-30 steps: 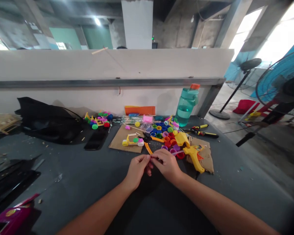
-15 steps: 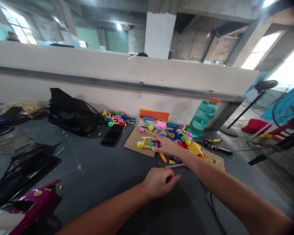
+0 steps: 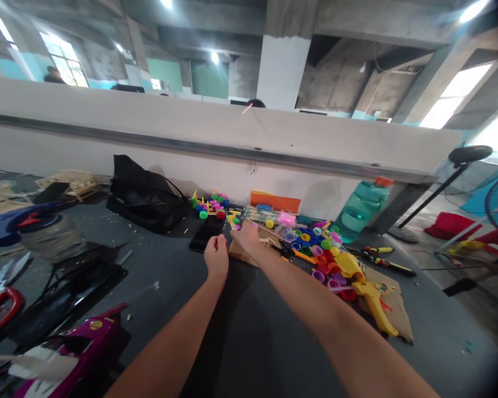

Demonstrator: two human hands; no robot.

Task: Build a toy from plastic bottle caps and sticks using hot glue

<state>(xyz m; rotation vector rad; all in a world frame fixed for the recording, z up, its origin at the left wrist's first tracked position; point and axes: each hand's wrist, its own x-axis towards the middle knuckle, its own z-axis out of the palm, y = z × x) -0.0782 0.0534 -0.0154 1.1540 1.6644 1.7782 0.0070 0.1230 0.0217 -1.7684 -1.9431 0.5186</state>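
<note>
A person's right hand [image 3: 245, 236] reaches across the dark tabletop [image 3: 249, 331] to the near left corner of a cardboard sheet [image 3: 243, 251], its fingers curled down over a small yellow and pink plastic piece [image 3: 234, 220] lying just beside a black phone [image 3: 207, 234]; seen from behind, the grip looks pinched on that piece, though the fingertips are hidden and it cannot be told for certain. The left hand [image 3: 216, 257] hovers near it in a loose fist, and whether it encloses anything cannot be told. To the right lie a heap of coloured bottle caps [image 3: 315, 246], a yellow glue gun [image 3: 373, 301] and a green water bottle [image 3: 359, 209]; a black bag [image 3: 145, 196] sits at the wall. Judged from here, a clean pick calls for a light fingertip pinch and a straight lift, the wrist kept high so the forearm does not sweep the loose sticks and caps beside it.
</note>
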